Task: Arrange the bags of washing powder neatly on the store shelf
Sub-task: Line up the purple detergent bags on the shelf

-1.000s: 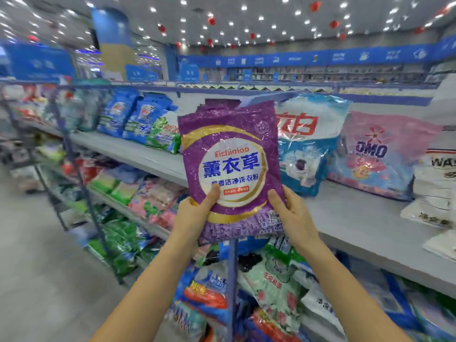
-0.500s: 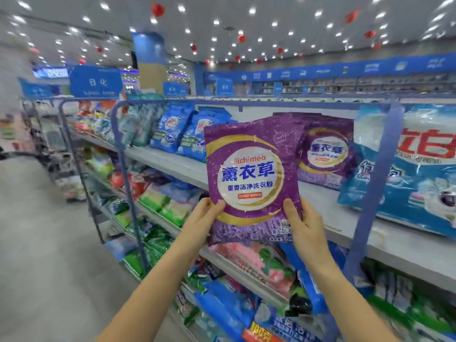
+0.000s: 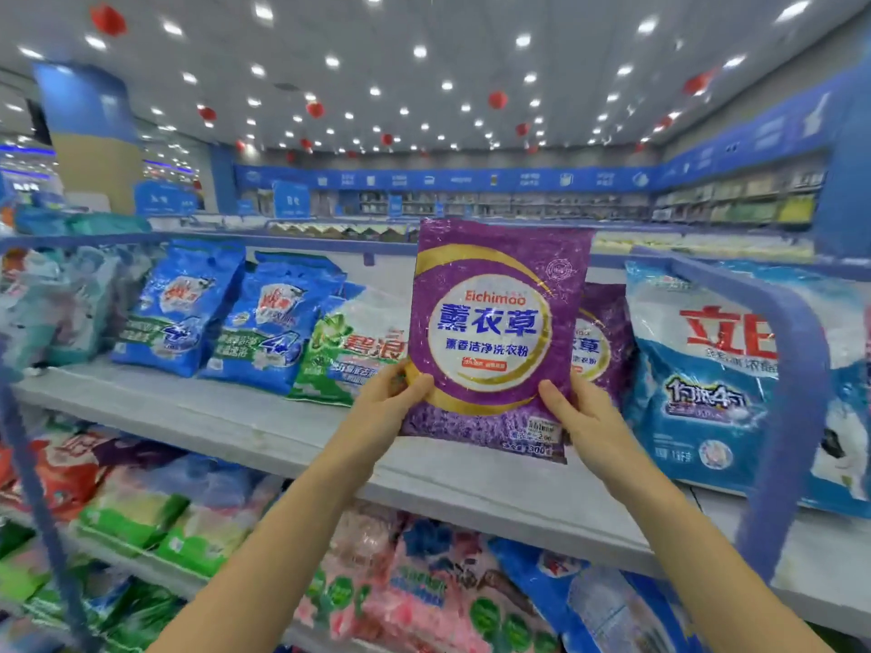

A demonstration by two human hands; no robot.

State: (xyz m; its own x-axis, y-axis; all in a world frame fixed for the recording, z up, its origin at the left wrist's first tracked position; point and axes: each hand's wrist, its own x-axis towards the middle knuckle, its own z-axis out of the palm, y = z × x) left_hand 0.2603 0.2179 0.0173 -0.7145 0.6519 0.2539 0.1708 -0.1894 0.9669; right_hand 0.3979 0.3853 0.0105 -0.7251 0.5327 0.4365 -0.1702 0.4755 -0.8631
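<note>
I hold a purple bag of washing powder (image 3: pixel 495 332) upright over the grey top shelf (image 3: pixel 264 431). My left hand (image 3: pixel 384 407) grips its lower left edge, and my right hand (image 3: pixel 582 419) grips its lower right edge. Behind it, partly hidden, leans a second purple bag (image 3: pixel 605 344). To its left lean a green and white bag (image 3: pixel 351 353) and two blue bags (image 3: pixel 271 322). A large blue and white bag (image 3: pixel 707 365) stands at the right.
A blue metal divider rail (image 3: pixel 792 393) curves down over the shelf at the right, and another (image 3: pixel 28 468) runs down at the left. Lower shelves hold green, pink and blue bags (image 3: pixel 414 586). The aisle floor lies at the far left.
The view has swung so the purple bag is now over the shelf, in front of the second purple bag and beside the green one. Both hands keep the same grip.
</note>
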